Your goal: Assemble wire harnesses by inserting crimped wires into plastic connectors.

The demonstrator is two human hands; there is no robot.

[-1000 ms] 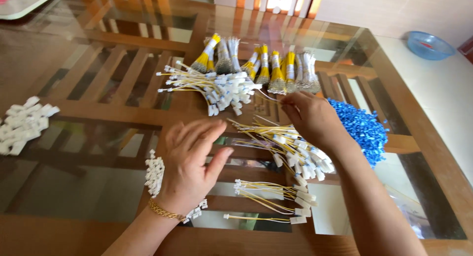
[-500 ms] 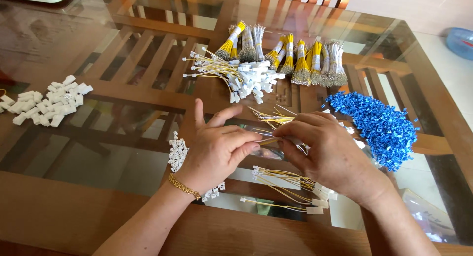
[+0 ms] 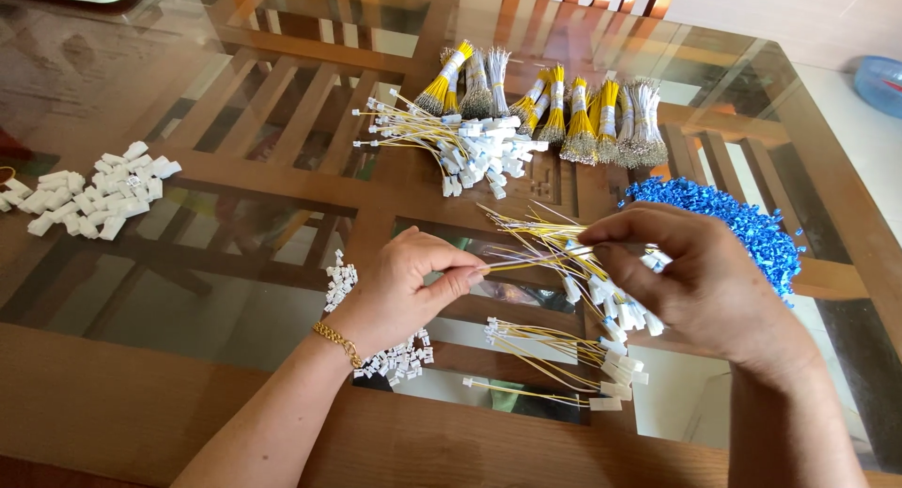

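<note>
Two hands pinching one thin wire [image 3: 526, 259], left hand [image 3: 404, 291], right hand [image 3: 695, 281], wire's ends seemingly hidden by fingers

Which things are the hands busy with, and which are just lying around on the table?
Busy with:
- left hand and right hand, pinching thin yellow wires
- small white connectors under the left hand

Lying around:
- tied wire bundles
- blue pieces
- white plug pile
- blue bowl
</note>
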